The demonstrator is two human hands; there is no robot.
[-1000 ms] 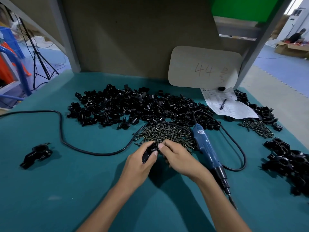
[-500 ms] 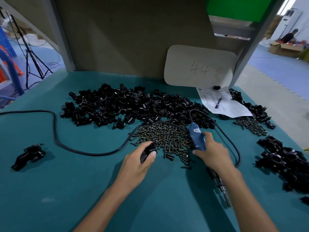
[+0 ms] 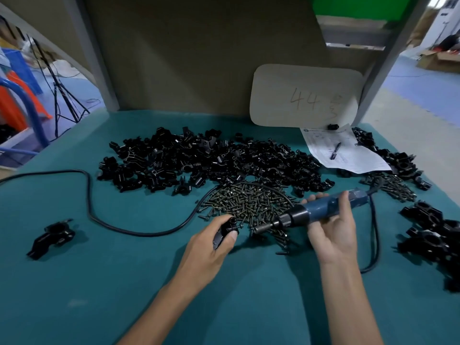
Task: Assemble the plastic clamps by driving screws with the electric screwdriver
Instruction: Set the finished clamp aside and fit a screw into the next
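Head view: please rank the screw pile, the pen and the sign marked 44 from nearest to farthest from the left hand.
1. Screw pile, just beyond left hand.
2. Pen, on paper, back right.
3. Sign, upright behind it.

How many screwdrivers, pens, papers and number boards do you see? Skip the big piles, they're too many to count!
electric screwdriver: 1
pen: 1
paper sheet: 1
number board: 1
Total: 4
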